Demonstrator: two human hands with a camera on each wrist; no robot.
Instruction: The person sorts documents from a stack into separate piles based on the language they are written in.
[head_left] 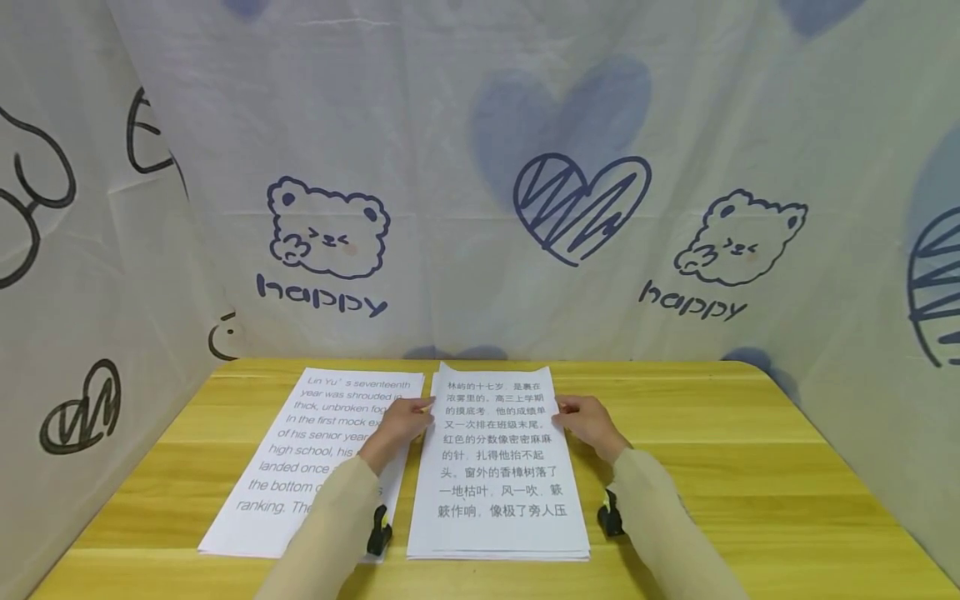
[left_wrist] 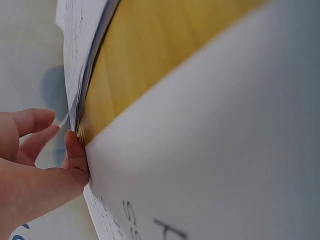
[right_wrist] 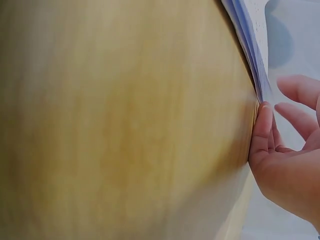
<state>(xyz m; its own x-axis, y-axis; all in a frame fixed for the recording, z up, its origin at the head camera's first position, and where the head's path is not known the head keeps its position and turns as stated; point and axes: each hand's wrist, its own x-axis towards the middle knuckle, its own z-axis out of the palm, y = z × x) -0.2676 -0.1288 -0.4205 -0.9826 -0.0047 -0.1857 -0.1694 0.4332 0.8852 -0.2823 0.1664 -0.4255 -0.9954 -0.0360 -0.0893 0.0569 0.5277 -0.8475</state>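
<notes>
A stack of white paper [head_left: 498,533] printed with large Chinese characters lies on the table, its top sheet [head_left: 551,467] slightly raised and wavy along the far edge. My left hand [head_left: 401,423] pinches that sheet at its left side. Opposite it, my right hand [head_left: 592,423] pinches the right side. In the left wrist view the thumb [left_wrist: 75,150] sits low against the stack's edge, with a thin paper edge lifted by the fingertips. The right wrist view has the thumb [right_wrist: 262,127] at the stack's side, fingers above the sheet.
Left of the stack lies another pile of paper [head_left: 255,521] with English text, partly covered by the left forearm. Both rest on a yellow wooden table [head_left: 750,500]. A white cloth [head_left: 450,292] with bears and hearts hangs behind it. Dark straps [head_left: 611,514] show at the wrists.
</notes>
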